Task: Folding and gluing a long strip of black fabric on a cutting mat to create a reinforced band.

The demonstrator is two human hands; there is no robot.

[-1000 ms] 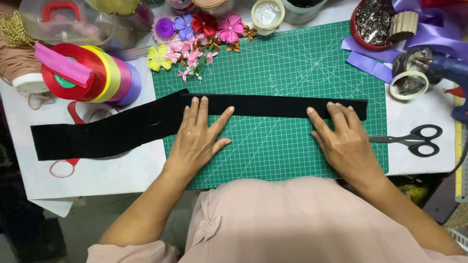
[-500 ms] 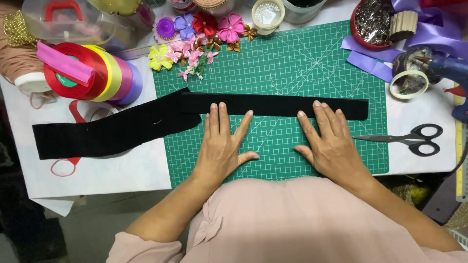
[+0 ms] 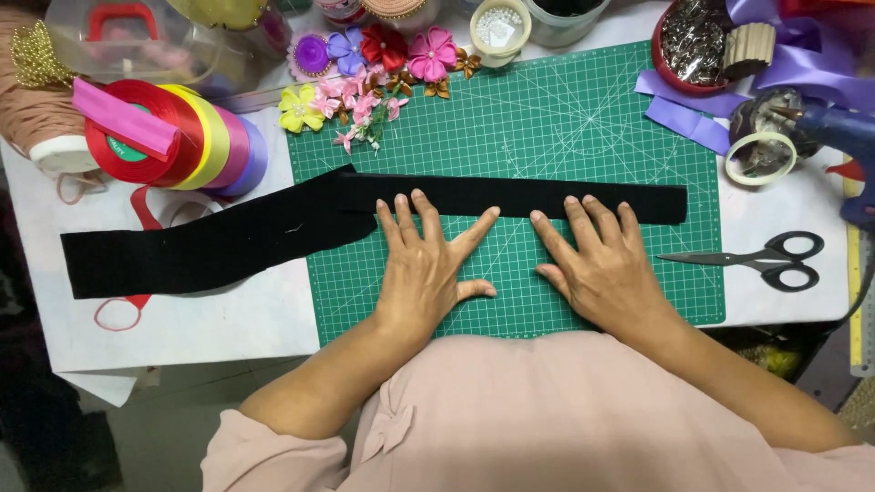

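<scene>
On a green gridded cutting mat (image 3: 592,118), one long black fabric strip (image 3: 273,232) lies flat under two open, fingers-spread hands, left hand (image 3: 428,264) and right hand (image 3: 602,264), now closer together than before; one pair of black scissors (image 3: 761,260) lies right.
</scene>
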